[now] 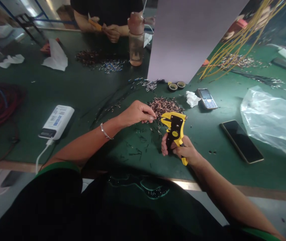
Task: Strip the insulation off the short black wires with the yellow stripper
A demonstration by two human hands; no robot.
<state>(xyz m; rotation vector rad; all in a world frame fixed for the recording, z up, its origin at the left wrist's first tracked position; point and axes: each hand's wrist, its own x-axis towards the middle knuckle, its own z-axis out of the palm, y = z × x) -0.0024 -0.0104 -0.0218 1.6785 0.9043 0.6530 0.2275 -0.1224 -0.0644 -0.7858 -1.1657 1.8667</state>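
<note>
My right hand grips a yellow and black wire stripper by its handles, jaws pointing up and away. My left hand has its fingers pinched together at the near left edge of a heap of short copper-coloured wire pieces; what the fingertips hold is too small to make out. A silver bracelet circles my left wrist. Small dark wire offcuts lie scattered on the green table between my arms.
A white power bank with a cable lies at left, red cable coils further left. A keypad phone, a smartphone and a clear plastic bag lie right. Tape rolls, a bottle, a white board and yellow wires stand behind. Another person's hands work opposite.
</note>
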